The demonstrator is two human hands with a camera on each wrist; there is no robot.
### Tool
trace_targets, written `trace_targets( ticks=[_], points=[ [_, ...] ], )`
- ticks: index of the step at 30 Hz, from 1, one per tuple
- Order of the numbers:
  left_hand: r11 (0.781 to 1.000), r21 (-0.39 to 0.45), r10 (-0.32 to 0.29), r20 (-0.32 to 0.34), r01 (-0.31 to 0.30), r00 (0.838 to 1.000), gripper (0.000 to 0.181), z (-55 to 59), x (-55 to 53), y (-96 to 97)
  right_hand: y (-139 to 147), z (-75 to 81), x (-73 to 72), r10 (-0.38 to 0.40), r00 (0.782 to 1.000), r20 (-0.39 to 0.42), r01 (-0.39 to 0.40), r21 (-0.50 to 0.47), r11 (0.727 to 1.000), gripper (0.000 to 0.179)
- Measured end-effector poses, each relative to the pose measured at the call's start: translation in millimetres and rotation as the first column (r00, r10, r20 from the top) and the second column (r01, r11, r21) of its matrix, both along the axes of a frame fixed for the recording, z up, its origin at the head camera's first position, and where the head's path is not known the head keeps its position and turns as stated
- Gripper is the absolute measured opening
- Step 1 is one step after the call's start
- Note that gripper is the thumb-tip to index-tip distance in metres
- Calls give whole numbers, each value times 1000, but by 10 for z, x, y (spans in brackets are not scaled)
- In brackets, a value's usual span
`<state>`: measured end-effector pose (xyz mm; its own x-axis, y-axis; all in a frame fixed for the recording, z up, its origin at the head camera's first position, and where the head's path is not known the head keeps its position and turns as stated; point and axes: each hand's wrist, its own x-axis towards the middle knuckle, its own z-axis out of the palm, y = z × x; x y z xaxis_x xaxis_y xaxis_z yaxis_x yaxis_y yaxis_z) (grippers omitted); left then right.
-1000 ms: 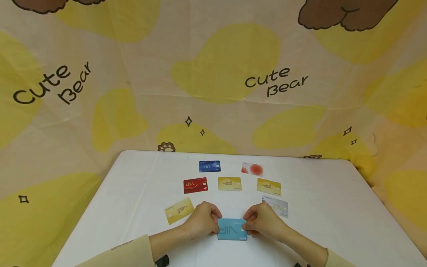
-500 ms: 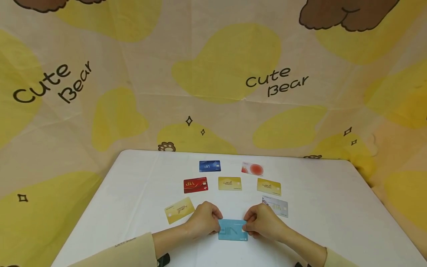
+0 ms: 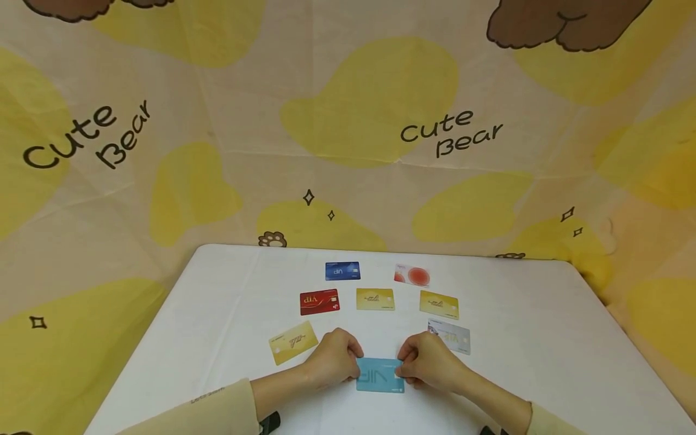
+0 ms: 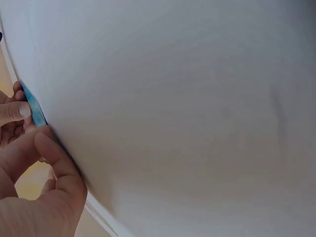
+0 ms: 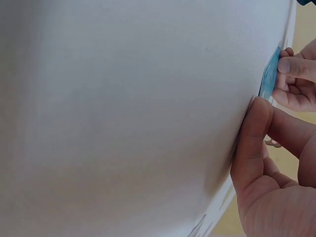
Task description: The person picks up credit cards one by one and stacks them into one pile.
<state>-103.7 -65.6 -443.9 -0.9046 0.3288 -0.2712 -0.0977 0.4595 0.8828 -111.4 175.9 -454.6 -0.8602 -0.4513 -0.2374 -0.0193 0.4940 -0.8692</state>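
Between the two hands is a light blue VIP card (image 3: pixel 379 376), low over the white table's near side. My left hand (image 3: pixel 333 360) pinches its left edge with thumb and fingers. At the other end, my right hand (image 3: pixel 429 364) pinches the right edge near the chip. Both wrist views show the blue card (image 4: pixel 34 107) edge-on, close to the table surface. A gold card (image 3: pixel 292 342) lies tilted just left of the left hand. Partly behind the right hand is a silver VIP card (image 3: pixel 454 336).
Farther back on the white table (image 3: pixel 516 314) lie a red VIP card (image 3: pixel 319 302), a gold card (image 3: pixel 375 299) and another gold card (image 3: pixel 438 304). A blue card (image 3: pixel 342 270) and a white card with red circles (image 3: pixel 411 275) are farthest. A patterned cloth (image 3: pixel 348 121) hangs behind.
The blue card and both hands stay almost in place. The left forearm has shifted slightly to the right, and the view has moved a little.
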Motion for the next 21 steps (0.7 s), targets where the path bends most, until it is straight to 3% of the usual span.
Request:
trace_targets(
  ticks=[11, 21],
  points=[
    [999, -49, -1, -23, 0, 1000, 21, -6, -13, 33, -10, 22, -13, -4, 1000, 13, 4, 17, 1000, 18],
    [999, -43, 7, -15, -8, 1000, 21, -7, -13, 23, -23, 42, -18, -15, 1000, 24, 15, 22, 1000, 23]
  ],
)
